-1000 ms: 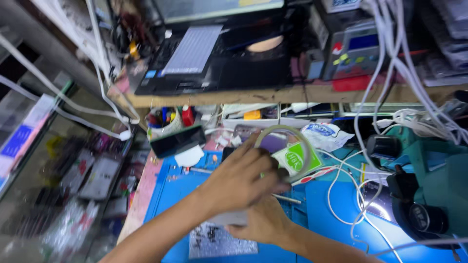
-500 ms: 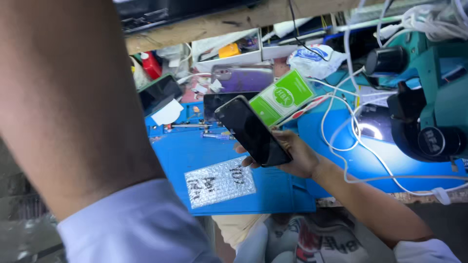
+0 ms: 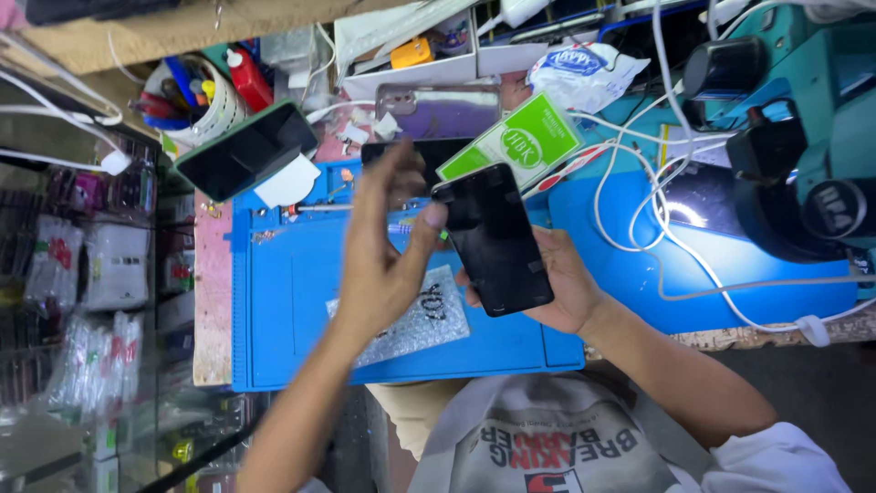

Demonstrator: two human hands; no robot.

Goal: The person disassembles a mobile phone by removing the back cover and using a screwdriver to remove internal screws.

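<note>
Cluttered around me is a table [image 3: 693, 340] with one blue work mat [image 3: 301, 319], where a single bubble-wrap pouch [image 3: 415, 321] lies under my hands. My right hand [image 3: 561, 288] cups one black phone [image 3: 493, 239] from beneath, fingers curled onto it, while my left hand [image 3: 379, 260] has fingers loosely spread, thumb tip touching its upper corner. Farther off lie two more dark phones [image 3: 246, 151] and one green card [image 3: 520, 144].

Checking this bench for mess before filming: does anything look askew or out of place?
The white cables sprawl in loose loops across the blue mat, and a green-edged phone lies tilted over its corner. The black phone held in the right hand looks intact.
</note>
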